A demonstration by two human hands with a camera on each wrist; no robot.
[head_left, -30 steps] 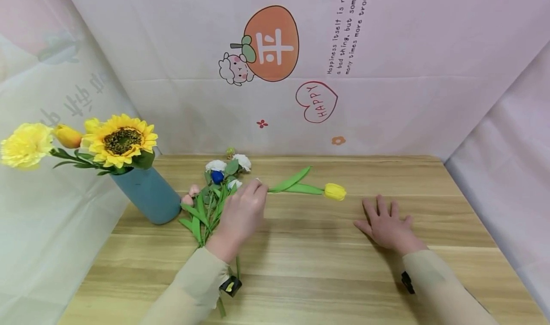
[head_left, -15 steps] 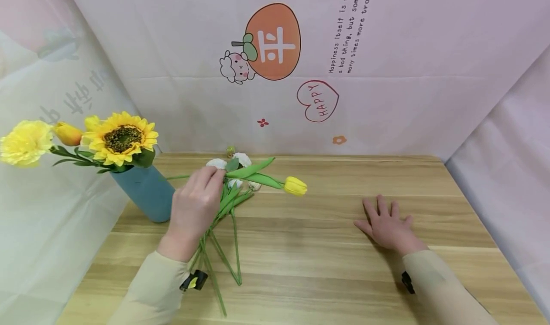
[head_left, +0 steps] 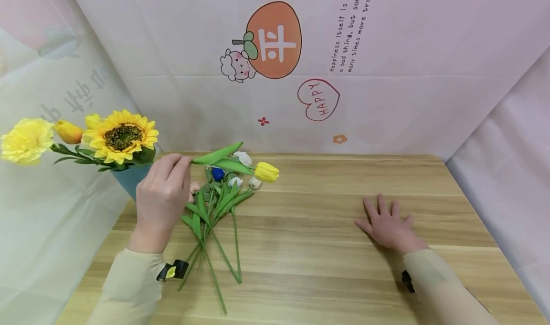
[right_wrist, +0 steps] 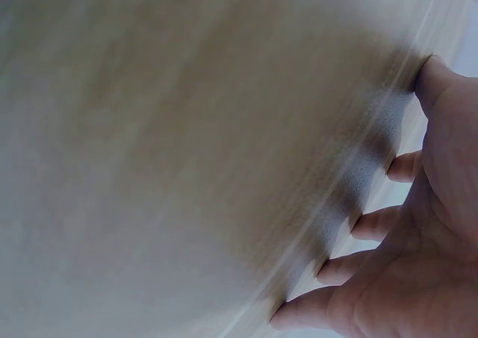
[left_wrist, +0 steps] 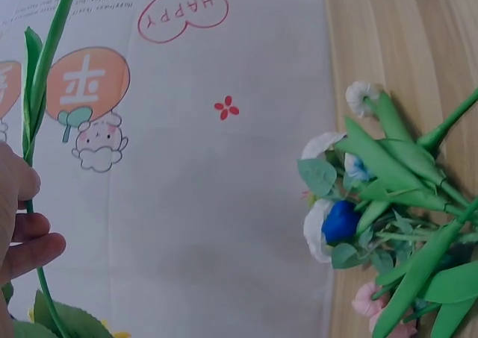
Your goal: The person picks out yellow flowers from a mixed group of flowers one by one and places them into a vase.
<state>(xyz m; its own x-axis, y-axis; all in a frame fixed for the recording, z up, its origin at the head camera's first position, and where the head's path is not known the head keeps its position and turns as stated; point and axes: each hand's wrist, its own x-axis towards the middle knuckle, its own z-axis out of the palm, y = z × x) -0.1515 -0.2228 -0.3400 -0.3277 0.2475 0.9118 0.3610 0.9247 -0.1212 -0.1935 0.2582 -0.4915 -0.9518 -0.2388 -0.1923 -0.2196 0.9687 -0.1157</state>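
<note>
My left hand pinches the green stem of a yellow tulip, whose bloom points right above the loose flowers. In the left wrist view the tulip's stem runs down between thumb and fingers. Just left of that hand a blue vase leans, partly hidden behind the hand. It holds a sunflower, a yellow carnation and an orange-yellow tulip. My right hand rests on the table with fingers spread, its fingertips touching the wood in the right wrist view.
A bunch of loose flowers lies on the wooden table, with a blue rose, a white rose and pink blooms. Their crossed green stems reach toward the front. A printed cloth hangs behind the table.
My left hand has carried the yellow tulip leftward and up, from over the table's middle to beside the vase. The right hand has stayed in place.
</note>
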